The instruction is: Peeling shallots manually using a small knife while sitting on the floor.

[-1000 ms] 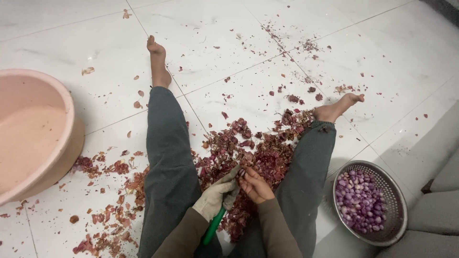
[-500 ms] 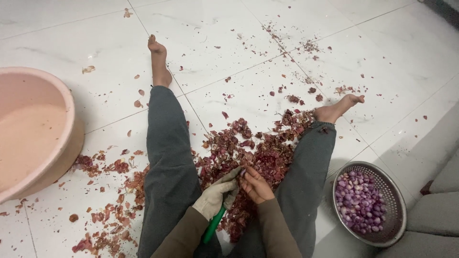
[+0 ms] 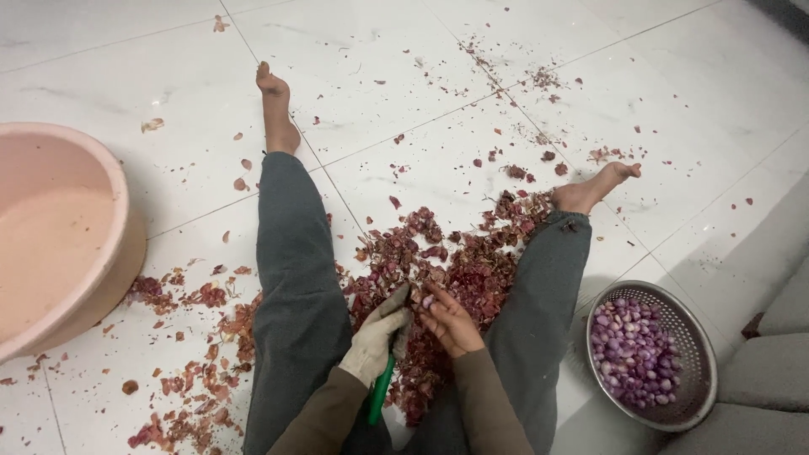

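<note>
Fingers of bare right hand (image 3: 452, 321) pinched on small pale purple peeled shallot (image 3: 428, 301), gloved left hand (image 3: 378, 340) gripping green-handled knife (image 3: 380, 390), above reddish-purple heap of papery skins (image 3: 455, 261).

No packages, labels, signs or screens were in view anywhere in the frame.
</note>
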